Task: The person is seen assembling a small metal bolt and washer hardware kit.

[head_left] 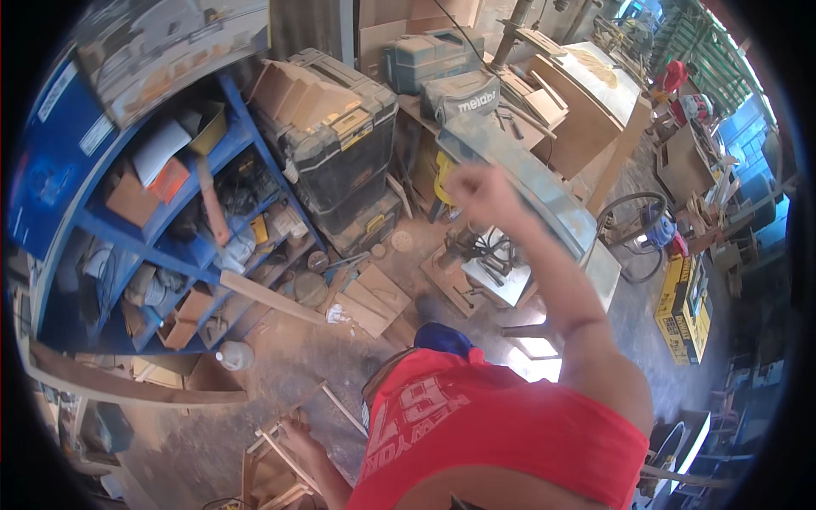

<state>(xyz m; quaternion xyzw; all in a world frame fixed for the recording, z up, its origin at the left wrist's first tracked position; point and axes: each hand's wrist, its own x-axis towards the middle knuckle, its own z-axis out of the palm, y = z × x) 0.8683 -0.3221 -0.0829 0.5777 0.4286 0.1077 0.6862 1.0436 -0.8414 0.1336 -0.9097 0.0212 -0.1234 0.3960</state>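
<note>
My left hand (pixel 299 439) grips the pale wooden slat frame (pixel 276 463), my right hand (pixel 476 189) is fisted high; overreaching could topple me.

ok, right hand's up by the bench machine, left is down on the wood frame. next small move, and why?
Probably bring the right hand down onto the grey bench machine: it is raised in a fist just over it, and whether it holds anything is unclear. The left hand already rests on the wooden frame on the floor, so that side looks steadied.

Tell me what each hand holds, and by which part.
Left hand grips a slat of the wooden frame. Right hand is a raised fist; any contents cannot be told.
</note>
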